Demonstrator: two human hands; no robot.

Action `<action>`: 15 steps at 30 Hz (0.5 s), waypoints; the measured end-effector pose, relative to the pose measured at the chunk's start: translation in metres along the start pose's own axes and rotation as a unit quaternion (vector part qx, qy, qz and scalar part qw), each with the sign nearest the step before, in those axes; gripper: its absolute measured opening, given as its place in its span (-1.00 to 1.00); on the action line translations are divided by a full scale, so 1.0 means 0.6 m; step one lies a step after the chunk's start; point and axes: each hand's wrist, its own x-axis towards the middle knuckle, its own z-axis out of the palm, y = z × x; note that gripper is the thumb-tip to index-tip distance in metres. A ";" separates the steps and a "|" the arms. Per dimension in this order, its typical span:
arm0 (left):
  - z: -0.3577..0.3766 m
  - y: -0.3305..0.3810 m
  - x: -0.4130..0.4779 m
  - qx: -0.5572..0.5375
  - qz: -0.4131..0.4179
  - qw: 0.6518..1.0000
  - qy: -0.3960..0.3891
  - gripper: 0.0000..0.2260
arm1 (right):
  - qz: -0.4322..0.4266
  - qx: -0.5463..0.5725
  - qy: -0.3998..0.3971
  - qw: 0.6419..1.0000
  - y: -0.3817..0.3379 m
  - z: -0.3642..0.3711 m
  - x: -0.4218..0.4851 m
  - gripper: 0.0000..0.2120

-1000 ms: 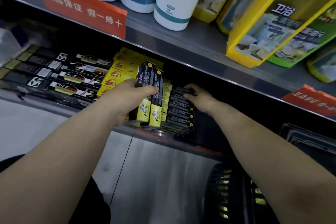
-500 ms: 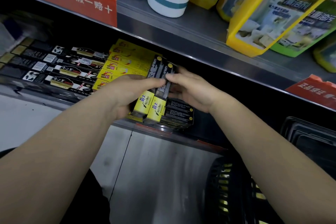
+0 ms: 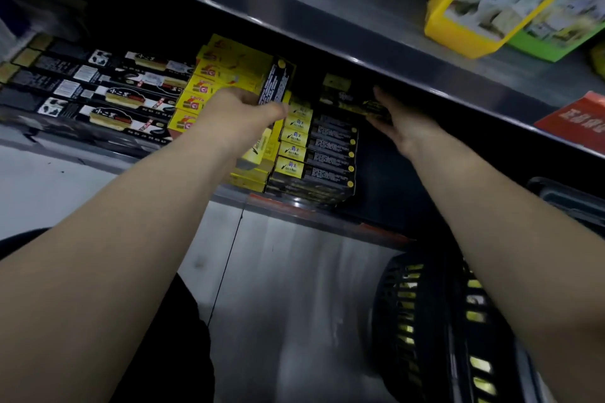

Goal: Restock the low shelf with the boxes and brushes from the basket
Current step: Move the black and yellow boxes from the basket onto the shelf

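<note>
Left hand [image 3: 242, 108]: fingers curled round a box [image 3: 276, 82], which stands on end, tilted, above the stack [image 3: 314, 160].
Right hand [image 3: 406, 127]: reaches deep under the upper shelf [image 3: 360, 29], thumb up, fingers fairly straight against a dark box [image 3: 368, 106]. I cannot tell whether I pinch it or only push it.
Low shelf [image 3: 294, 203]: brush packs [image 3: 108, 91] at the left, yellow boxes [image 3: 222, 75] in the middle, the stack at the right, close to the front lip.
Basket [image 3: 425, 321]: on the floor under my right arm; yellow stock shows through its slots.
Step, as I judge it: seating both boxes beside and behind the stack, with more left to shelve.
Risk 1: the stack sits near the lip. A shove from my left wrist while I lower the box could slide the front rows off.
Risk 2: the box is tilted. Let go too soon, it tips onto the yellow boxes or falls forward.
Risk 3: the back of the shelf is dark, so the dark box may land crooked or wedge under the upper shelf.
Risk 4: my grip on the box is near one end, so a twist could slip it.
</note>
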 end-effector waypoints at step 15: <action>0.001 -0.002 0.017 0.035 0.020 0.999 0.019 -0.56 | -0.080 -0.469 -0.107 0.873 0.055 0.044 0.046 -0.63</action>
